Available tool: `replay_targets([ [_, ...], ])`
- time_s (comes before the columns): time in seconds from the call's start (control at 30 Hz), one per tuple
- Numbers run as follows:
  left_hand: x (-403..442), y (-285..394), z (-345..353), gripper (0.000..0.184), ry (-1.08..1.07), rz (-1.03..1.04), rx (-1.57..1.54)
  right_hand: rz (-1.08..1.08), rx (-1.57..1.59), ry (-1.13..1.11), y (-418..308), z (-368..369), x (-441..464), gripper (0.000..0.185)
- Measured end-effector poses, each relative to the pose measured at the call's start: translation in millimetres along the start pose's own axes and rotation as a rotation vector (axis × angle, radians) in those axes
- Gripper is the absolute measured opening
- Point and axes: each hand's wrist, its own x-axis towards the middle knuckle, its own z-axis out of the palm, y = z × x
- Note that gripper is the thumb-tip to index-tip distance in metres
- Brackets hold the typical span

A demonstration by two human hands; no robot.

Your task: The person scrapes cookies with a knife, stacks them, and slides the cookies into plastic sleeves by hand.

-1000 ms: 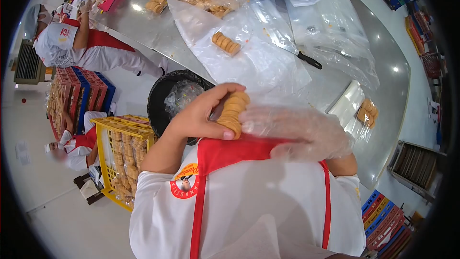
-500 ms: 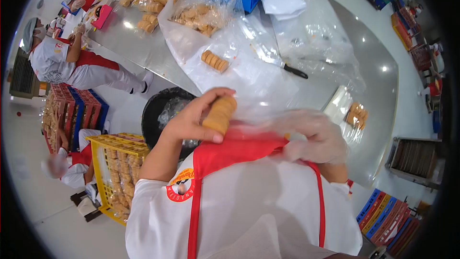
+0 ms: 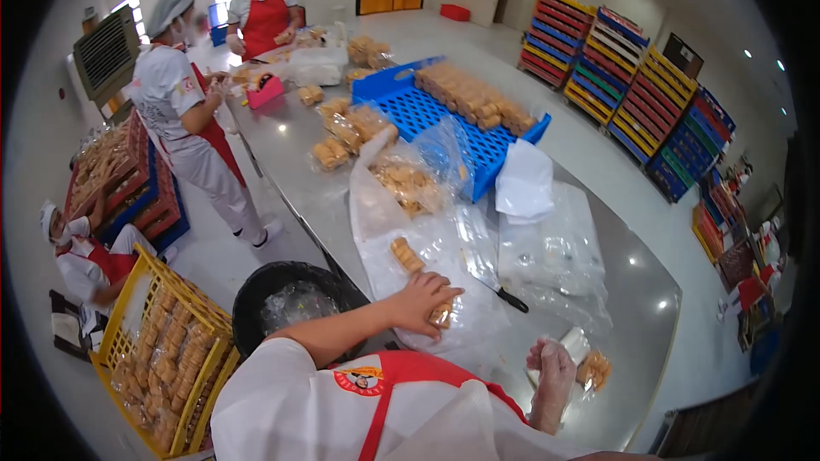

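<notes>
Though held up before the red apron [image 3: 423, 369] a moment ago, now lowered to the white plastic sheet [image 3: 377, 254].
Lying under the left hand [image 3: 417, 303], with the stack of biscuits [image 3: 441, 317] just beside a second stack [image 3: 407, 254]; judging by this, moved from handling at the chest to placing on the table [image 3: 636, 307]. Gripped from above, palm down, with left fingers partly closed around the biscuits and the bare forearm reaching across from the side. Drawn apart from the left to the clear-gloved right hand [image 3: 553, 367], fingers loosely curled beside the thin bags [image 3: 571, 345] and a wrapped pack [image 3: 594, 370]; impossible to tell whether pinching a bag or empty.
</notes>
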Motion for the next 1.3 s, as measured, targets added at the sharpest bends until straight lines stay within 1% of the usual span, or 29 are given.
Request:
replay_targets([
  [0.07,-1,3,-8,0.103,0.112,-0.016,0.002,0.003,-0.035,-0.019,5,6,2,0.033],
  [0.1,-1,-2,-14,0.099,0.173,-0.033,-0.111,-0.005,-0.047,-0.04,7,8,4,0.032],
  [0.2,5,-22,-24,0.092,0.451,-0.231,-0.027,-0.019,-0.053,-0.099,8,19,11,0.029],
  [0.23,7,-25,-32,0.084,0.533,-0.247,0.037,-0.025,-0.057,-0.115,6,24,12,0.029],
  [0.33,9,-30,-34,0.078,0.404,-0.474,0.285,-0.033,-0.098,-0.184,-4,42,13,0.027],
  [0.43,0,-52,-15,0.074,0.269,-0.512,0.225,-0.105,-0.164,-0.307,-5,53,17,0.026],
  [0.47,-2,-58,-10,0.073,0.295,-0.513,0.197,-0.14,-0.188,-0.352,-3,56,19,0.026],
  [0.53,-3,-62,-9,0.072,0.345,-0.514,0.137,-0.129,-0.187,-0.405,0,64,21,0.026],
  [0.63,-5,-53,-14,0.071,0.504,-0.598,0.008,-0.137,-0.275,-0.49,13,77,31,0.027],
  [0.7,-13,-33,-30,0.075,0.578,-0.526,-0.072,-0.16,-0.398,-0.531,11,87,34,0.025],
  [0.73,-18,-19,-42,0.078,0.608,-0.486,-0.113,-0.4,-0.447,-0.486,5,99,35,0.024],
  [0.8,-38,10,-60,0.084,0.512,-0.382,-0.363,-0.861,-0.537,-0.379,-6,124,32,0.02],
  [0.83,-48,19,-66,0.088,0.464,-0.334,-0.486,-0.893,-0.499,-0.438,-11,134,30,0.02],
  [0.9,-69,32,-61,0.091,0.415,-0.4,-0.841,-0.961,-0.414,-0.562,-17,149,29,0.02],
  [0.97,-90,35,-53,0.092,0.356,-0.467,-1.132,-0.866,-0.489,-0.729,-12,154,28,0.022],
  [1.0,-98,36,-52,0.092,0.364,-0.511,-1.125,-0.812,-0.524,-0.813,-9,157,26,0.022],
  [1.03,-105,38,-52,0.093,0.37,-0.557,-1.119,-0.58,-0.554,-0.887,-3,161,26,0.02],
  [1.07,-112,40,-51,0.093,0.377,-0.605,-1.117,-0.375,-0.364,-0.904,8,163,24,0.019],
  [1.13,-119,40,-58,0.098,0.357,-0.602,-1.208,0.032,0.006,-0.904,30,165,20,0.018],
  [1.2,-125,45,-64,0.1,0.339,-0.599,-1.275,0.139,-0.034,-0.961,37,164,27,0.018],
  [1.23,-129,45,-62,0.102,0.304,-0.577,-1.18,0.189,-0.054,-0.992,39,164,31,0.018],
  [1.3,-128,47,-63,0.102,0.299,-0.543,-0.854,-0.255,-0.328,-1.049,42,169,41,0.02],
])
